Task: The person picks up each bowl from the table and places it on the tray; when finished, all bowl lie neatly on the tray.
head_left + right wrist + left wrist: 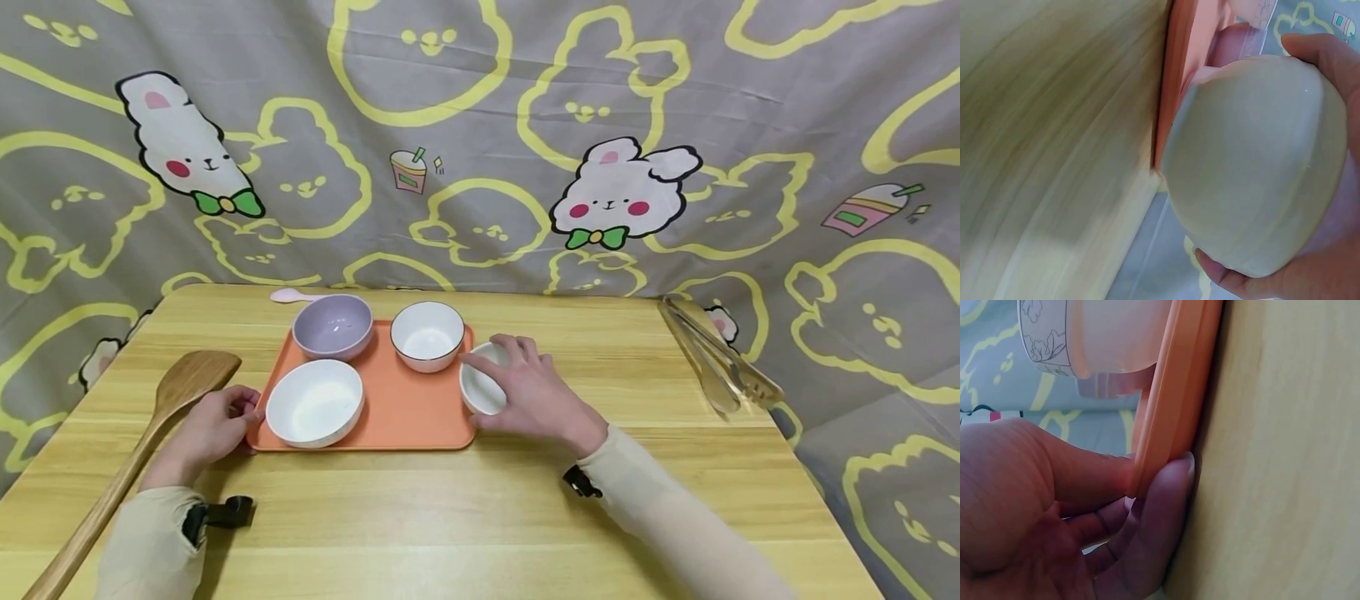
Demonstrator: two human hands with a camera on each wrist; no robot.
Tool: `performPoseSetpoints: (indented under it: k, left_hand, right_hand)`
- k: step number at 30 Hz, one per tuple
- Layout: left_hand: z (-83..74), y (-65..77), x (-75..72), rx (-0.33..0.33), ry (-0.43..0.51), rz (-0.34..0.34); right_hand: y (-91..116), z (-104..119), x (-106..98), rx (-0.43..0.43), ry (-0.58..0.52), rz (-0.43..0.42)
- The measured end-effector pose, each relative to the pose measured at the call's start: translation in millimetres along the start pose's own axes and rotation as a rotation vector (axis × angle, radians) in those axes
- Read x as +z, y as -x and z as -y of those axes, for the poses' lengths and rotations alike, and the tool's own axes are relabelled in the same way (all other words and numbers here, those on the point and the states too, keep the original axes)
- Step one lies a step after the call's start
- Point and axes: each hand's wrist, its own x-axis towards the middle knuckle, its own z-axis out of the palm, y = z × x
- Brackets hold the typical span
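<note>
My left hand [213,427] pinches the left edge of the orange tray [416,412]; in the left wrist view thumb and fingers sit on either side of the tray rim [1169,406]. A small white bowl [480,394] is in my right hand [536,392], tipped on its side at the tray's right edge. The right wrist view shows the bowl's smooth outside [1247,156] with fingers spread around its rim. On the tray stand a purple bowl [333,327], a dark-rimmed white bowl [427,337] and a larger white bowl [315,404].
A wooden spatula [187,383] lies left of the tray, its handle running under or beside my left arm. A pink spoon [294,296] lies behind the purple bowl. Metal tongs [705,346] and another utensil lie at the right. A patterned curtain [480,142] hangs behind the table.
</note>
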Motion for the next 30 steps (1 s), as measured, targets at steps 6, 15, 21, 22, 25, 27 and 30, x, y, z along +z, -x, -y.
performPoseSetpoints:
  k: [6, 15, 21, 22, 25, 27, 30]
  left_hand:
    - [0.1, -0.8, 0.2, 0.001, -0.002, 0.000]
    - [0.5, 0.6, 0.6, -0.006, 0.041, 0.007]
    - [0.3, 0.9, 0.5, 0.008, 0.034, 0.002]
    - [0.4, 0.9, 0.4, 0.013, 0.023, -0.002]
    - [0.5, 1.3, 0.4, 0.017, 0.008, -0.005]
    - [0.7, 1.4, 0.0, 0.020, -0.001, -0.009]
    - [0.4, 1.8, -0.3, 0.012, 0.013, -0.003]
  right_hand:
    - [-4, 11, 6, -0.037, -0.009, 0.014]
    - [-10, 24, 17, -0.085, -0.026, 0.034]
    - [-16, 33, 22, -0.122, -0.014, 0.047]
    - [-17, 35, 23, -0.127, -0.010, 0.051]
    - [-19, 40, 25, -0.147, 0.000, 0.058]
    - [-21, 44, 26, -0.162, 0.011, 0.056]
    - [-24, 48, 29, -0.187, 0.024, 0.046]
